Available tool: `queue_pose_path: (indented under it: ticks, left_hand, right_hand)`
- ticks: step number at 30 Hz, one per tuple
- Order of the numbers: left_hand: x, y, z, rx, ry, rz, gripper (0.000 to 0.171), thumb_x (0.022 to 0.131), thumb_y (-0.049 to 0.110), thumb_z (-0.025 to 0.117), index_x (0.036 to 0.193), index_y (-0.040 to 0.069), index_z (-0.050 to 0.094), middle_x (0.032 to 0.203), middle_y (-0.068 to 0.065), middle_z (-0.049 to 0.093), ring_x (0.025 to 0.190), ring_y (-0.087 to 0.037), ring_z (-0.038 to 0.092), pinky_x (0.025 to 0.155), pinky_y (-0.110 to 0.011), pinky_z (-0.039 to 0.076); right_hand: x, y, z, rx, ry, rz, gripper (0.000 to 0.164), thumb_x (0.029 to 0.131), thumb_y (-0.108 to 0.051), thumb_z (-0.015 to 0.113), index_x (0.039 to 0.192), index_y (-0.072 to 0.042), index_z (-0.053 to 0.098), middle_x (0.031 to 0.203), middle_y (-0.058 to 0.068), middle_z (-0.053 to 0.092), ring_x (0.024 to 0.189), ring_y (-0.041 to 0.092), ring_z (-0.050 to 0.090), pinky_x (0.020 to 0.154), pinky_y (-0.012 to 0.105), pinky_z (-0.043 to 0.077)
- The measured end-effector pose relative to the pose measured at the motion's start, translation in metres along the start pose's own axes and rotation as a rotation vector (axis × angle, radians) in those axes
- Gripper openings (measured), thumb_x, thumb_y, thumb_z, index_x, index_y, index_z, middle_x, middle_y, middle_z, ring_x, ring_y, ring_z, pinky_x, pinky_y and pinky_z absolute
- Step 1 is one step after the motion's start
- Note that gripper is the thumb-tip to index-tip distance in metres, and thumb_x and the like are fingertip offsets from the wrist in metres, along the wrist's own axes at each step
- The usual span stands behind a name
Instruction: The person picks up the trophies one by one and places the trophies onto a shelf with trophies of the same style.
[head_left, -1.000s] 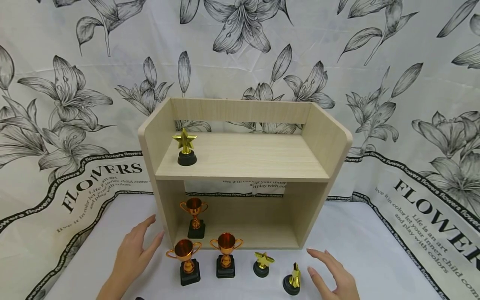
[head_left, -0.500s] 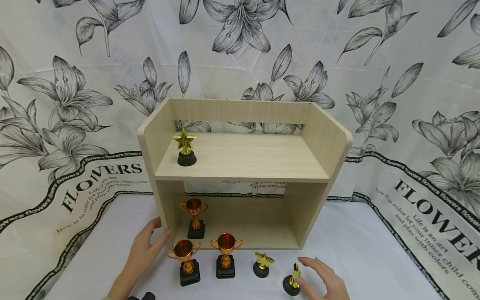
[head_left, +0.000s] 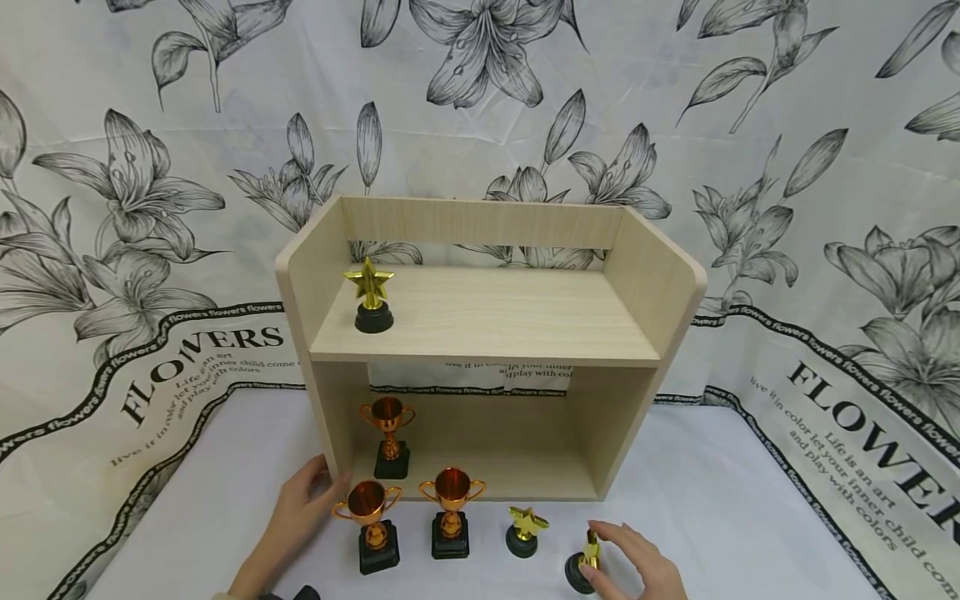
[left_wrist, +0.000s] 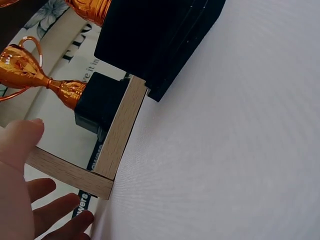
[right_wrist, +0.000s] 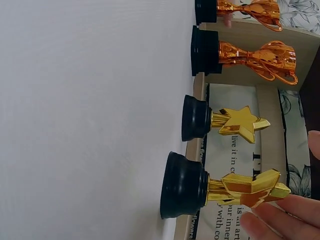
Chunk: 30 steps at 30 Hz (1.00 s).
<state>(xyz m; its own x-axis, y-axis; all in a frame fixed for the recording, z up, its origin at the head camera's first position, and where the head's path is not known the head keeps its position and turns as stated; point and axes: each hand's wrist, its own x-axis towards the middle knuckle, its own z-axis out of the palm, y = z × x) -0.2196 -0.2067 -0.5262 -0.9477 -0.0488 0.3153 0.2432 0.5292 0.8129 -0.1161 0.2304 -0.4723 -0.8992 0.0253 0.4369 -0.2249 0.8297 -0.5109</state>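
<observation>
In the head view, my left hand [head_left: 300,504] grips the lower left side panel of a pale wooden two-tier shelf [head_left: 483,360], thumb on the inner side, fingers outside. My right hand [head_left: 637,562] is around a gold star trophy [right_wrist: 250,187] with a round black base. Its fingers [right_wrist: 290,215] lie by the star, while the thumb appears apart from it in the right wrist view. Left of that stands another gold star trophy [head_left: 527,525]. Two orange cup trophies [head_left: 452,492] with square black bases stand farther left, before the shelf.
One star trophy [head_left: 370,292] sits at the left of the upper tier. A cup trophy [head_left: 388,429] occupies the lower tier's left end. White cloth [head_left: 720,492] covers the table, and a flower-printed backdrop [head_left: 480,150] hangs behind.
My left hand has moved right, up to the shelf's side panel, and now grips it. The right hand has come left to the nearest star trophy. The trophies stand where they were.
</observation>
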Motion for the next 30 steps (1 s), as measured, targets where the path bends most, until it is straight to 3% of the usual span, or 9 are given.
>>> queue_pose_path:
  ticks: [3,6,10,12,14,20,25,30]
  left_hand:
    - [-0.001,-0.004,0.002,-0.011,-0.003,0.007,0.047,0.087,0.031,0.067,0.125,0.005,0.055,0.123,-0.016,0.060,0.116,-0.036,0.054,0.095,-0.056,0.041]
    - [-0.002,-0.006,0.004,-0.006,-0.008,0.009,0.050,0.087,0.031,0.066,0.127,0.003,0.054,0.125,-0.020,0.058,0.118,-0.040,0.052,0.096,-0.059,0.039]
    - [-0.003,-0.005,0.004,0.011,-0.017,0.000,0.054,0.088,0.031,0.066,0.129,0.000,0.052,0.128,-0.024,0.055,0.121,-0.043,0.048,0.097,-0.062,0.036]
    - [-0.003,-0.004,0.004,0.017,-0.019,-0.003,0.055,0.088,0.031,0.066,0.130,-0.001,0.051,0.129,-0.024,0.054,0.121,-0.043,0.047,0.098,-0.062,0.035]
    - [-0.003,-0.005,0.004,0.025,-0.021,-0.003,0.056,0.088,0.032,0.066,0.130,-0.001,0.051,0.129,-0.024,0.054,0.122,-0.043,0.047,0.098,-0.062,0.036]
    - [-0.003,-0.005,0.005,0.030,-0.021,-0.003,0.055,0.088,0.032,0.066,0.130,-0.001,0.051,0.128,-0.024,0.054,0.121,-0.043,0.048,0.097,-0.062,0.037]
    - [-0.004,-0.004,0.004,0.032,-0.029,-0.010,0.055,0.088,0.033,0.065,0.130,0.000,0.051,0.129,-0.024,0.054,0.122,-0.043,0.047,0.097,-0.061,0.037]
    - [-0.004,-0.003,0.004,0.031,-0.029,-0.004,0.054,0.088,0.033,0.065,0.129,0.000,0.051,0.129,-0.023,0.054,0.122,-0.043,0.047,0.098,-0.061,0.037]
  right_hand:
    - [-0.001,0.001,0.002,0.008,0.031,-0.014,0.047,0.064,-0.025,0.087,0.107,-0.024,0.067,0.097,-0.023,0.064,0.089,0.001,0.062,0.093,0.003,0.032]
    - [-0.001,0.001,0.004,0.010,0.056,-0.015,0.045,0.063,-0.021,0.087,0.104,-0.023,0.069,0.098,-0.019,0.066,0.090,0.003,0.063,0.093,0.007,0.037]
    - [-0.003,-0.004,0.003,0.037,0.015,0.033,0.037,0.069,-0.013,0.083,0.103,-0.015,0.069,0.105,-0.007,0.068,0.099,0.018,0.064,0.092,0.036,0.050]
    - [-0.004,-0.008,0.000,0.073,-0.052,0.098,0.034,0.075,-0.011,0.078,0.107,-0.012,0.068,0.110,-0.002,0.067,0.106,0.025,0.061,0.090,0.051,0.049]
    - [-0.006,-0.011,-0.003,0.108,-0.111,0.153,0.033,0.080,-0.009,0.073,0.112,-0.011,0.065,0.114,0.001,0.065,0.111,0.030,0.058,0.088,0.057,0.047]
    - [-0.007,-0.011,-0.005,0.124,-0.114,0.164,0.028,0.081,-0.010,0.073,0.108,-0.014,0.067,0.112,-0.003,0.065,0.108,0.026,0.059,0.087,0.054,0.049]
    - [-0.010,-0.014,-0.010,0.179,-0.175,0.225,0.027,0.085,-0.016,0.069,0.112,-0.018,0.065,0.115,-0.008,0.063,0.110,0.022,0.057,0.088,0.051,0.050]
    - [-0.011,-0.014,-0.010,0.178,-0.176,0.217,0.025,0.087,-0.016,0.066,0.113,-0.018,0.065,0.116,-0.010,0.062,0.109,0.018,0.057,0.087,0.046,0.052]
